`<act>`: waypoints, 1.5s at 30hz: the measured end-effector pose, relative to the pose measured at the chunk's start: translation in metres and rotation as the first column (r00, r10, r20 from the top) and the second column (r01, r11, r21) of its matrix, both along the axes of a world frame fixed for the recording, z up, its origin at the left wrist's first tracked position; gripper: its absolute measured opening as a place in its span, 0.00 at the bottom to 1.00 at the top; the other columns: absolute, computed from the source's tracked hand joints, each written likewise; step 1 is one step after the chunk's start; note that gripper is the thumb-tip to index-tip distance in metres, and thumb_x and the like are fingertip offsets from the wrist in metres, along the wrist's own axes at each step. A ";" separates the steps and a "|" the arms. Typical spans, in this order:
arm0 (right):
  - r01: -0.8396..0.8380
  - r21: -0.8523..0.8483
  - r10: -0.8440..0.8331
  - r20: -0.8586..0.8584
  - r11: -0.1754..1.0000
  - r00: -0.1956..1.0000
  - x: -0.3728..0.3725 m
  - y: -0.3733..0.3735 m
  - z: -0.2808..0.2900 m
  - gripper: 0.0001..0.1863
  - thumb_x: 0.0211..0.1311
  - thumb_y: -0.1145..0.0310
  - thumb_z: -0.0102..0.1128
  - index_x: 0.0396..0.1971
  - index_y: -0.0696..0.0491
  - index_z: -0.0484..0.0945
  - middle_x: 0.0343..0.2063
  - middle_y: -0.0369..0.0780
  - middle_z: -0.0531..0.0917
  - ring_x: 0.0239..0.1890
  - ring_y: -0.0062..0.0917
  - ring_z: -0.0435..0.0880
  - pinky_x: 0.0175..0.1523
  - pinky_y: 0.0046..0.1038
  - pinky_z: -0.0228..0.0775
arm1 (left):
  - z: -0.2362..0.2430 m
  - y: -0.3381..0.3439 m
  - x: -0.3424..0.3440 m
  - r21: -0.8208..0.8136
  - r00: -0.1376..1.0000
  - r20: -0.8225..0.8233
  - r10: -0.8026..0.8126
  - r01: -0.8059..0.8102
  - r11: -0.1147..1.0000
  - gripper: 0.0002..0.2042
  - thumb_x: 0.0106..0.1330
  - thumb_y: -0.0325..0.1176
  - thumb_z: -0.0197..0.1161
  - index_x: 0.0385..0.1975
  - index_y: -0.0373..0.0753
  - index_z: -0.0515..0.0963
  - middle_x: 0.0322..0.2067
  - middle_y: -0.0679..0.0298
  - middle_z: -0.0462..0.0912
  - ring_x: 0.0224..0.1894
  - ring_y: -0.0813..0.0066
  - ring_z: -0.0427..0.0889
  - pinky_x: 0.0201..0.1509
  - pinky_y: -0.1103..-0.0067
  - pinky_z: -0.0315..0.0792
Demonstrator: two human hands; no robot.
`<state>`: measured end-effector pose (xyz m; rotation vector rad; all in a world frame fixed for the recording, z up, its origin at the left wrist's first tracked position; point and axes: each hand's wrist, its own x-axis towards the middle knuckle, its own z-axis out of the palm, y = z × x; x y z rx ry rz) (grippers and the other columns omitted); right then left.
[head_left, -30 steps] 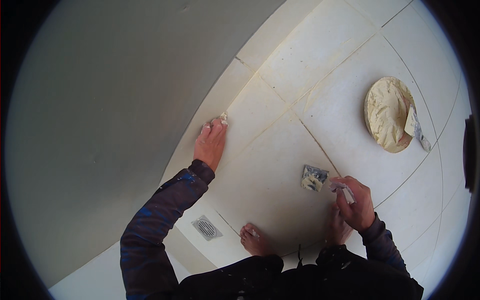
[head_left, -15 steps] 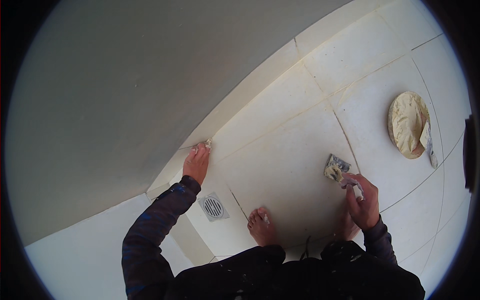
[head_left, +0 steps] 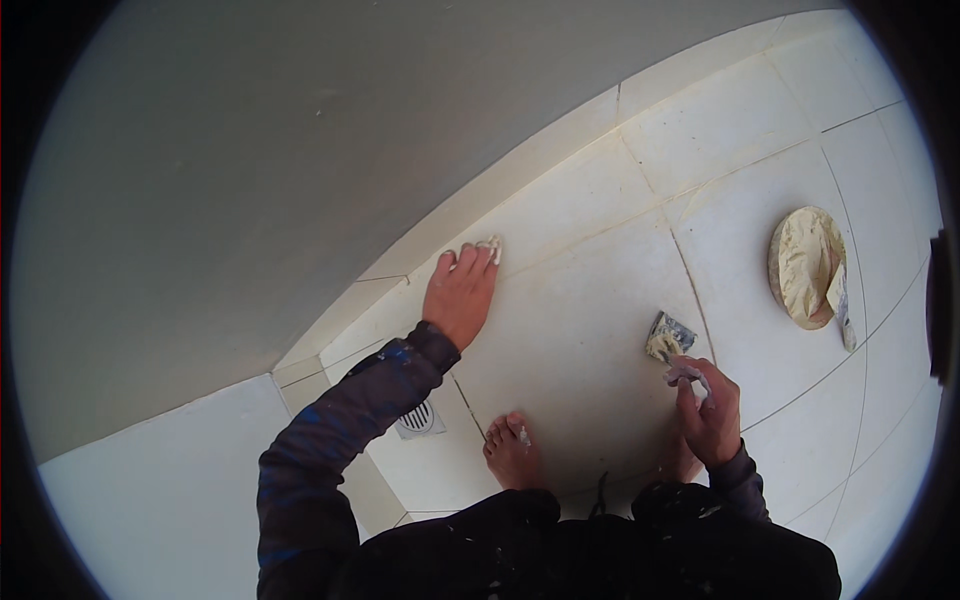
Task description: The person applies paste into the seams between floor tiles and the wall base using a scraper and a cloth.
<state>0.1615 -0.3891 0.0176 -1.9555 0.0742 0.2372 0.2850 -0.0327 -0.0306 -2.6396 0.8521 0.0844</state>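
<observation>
My left hand [head_left: 460, 295] is on the floor tiles near the tiled skirting [head_left: 540, 145], fingers pressed on a small whitish, paste-smeared wad [head_left: 492, 245], mostly hidden beneath them. My right hand [head_left: 708, 410] is closed around a putty knife, along with some crumpled pale material [head_left: 690, 378]. The knife's square metal blade [head_left: 670, 335], smeared with cream paste, points away from me, over the tiles. Right of it, a round shallow container [head_left: 805, 260] of cream paste rests on the floor, with a second scraper [head_left: 842, 315] leaning at its right side.
A grey wall [head_left: 250, 180] rises along the left, meeting a white surface [head_left: 150, 480] at lower left. A floor drain [head_left: 420, 425] is partly hidden behind my left forearm. My bare feet [head_left: 510, 450] stand on the tiles, below and between my hands.
The view has shifted. My left hand first moved back along the skirting, then forward and right onto the floor tiles. My right hand still holds the putty knife.
</observation>
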 end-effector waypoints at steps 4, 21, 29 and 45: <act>0.012 -0.002 -0.012 -0.024 1.000 1.000 -0.002 -0.002 0.000 0.14 0.64 0.80 0.53 0.47 0.60 0.81 0.32 0.46 0.86 0.36 0.36 0.87 0.45 0.31 0.78 | -0.013 -0.044 0.035 0.019 0.987 0.127 -0.099 0.097 0.995 0.20 0.67 0.33 0.55 0.57 0.37 0.76 0.49 0.65 0.76 0.56 0.71 0.70 0.56 0.73 0.64; -0.062 -0.032 0.061 -0.020 0.998 0.998 0.007 0.008 -0.008 0.13 0.66 0.80 0.52 0.48 0.62 0.80 0.34 0.46 0.86 0.37 0.32 0.87 0.47 0.30 0.77 | -0.023 0.090 -0.040 0.131 0.993 0.076 0.094 -0.103 0.986 0.22 0.67 0.34 0.54 0.60 0.36 0.75 0.53 0.62 0.75 0.59 0.67 0.70 0.60 0.68 0.64; -0.042 -0.014 0.042 -0.018 0.999 0.999 0.003 0.020 -0.010 0.13 0.66 0.80 0.52 0.47 0.63 0.80 0.33 0.45 0.86 0.36 0.31 0.87 0.47 0.29 0.77 | -0.040 0.142 -0.043 0.422 0.993 0.100 -0.062 0.015 0.907 0.22 0.69 0.37 0.53 0.63 0.45 0.74 0.59 0.70 0.71 0.68 0.71 0.63 0.68 0.68 0.57; -0.046 -0.015 0.045 -0.052 0.999 0.998 0.003 0.033 -0.012 0.13 0.68 0.78 0.51 0.47 0.64 0.81 0.34 0.43 0.87 0.37 0.28 0.86 0.46 0.27 0.76 | -0.007 0.170 -0.129 -0.547 0.681 -0.492 0.542 -0.727 0.416 0.21 0.65 0.26 0.58 0.59 0.38 0.74 0.51 0.62 0.75 0.53 0.71 0.73 0.51 0.75 0.69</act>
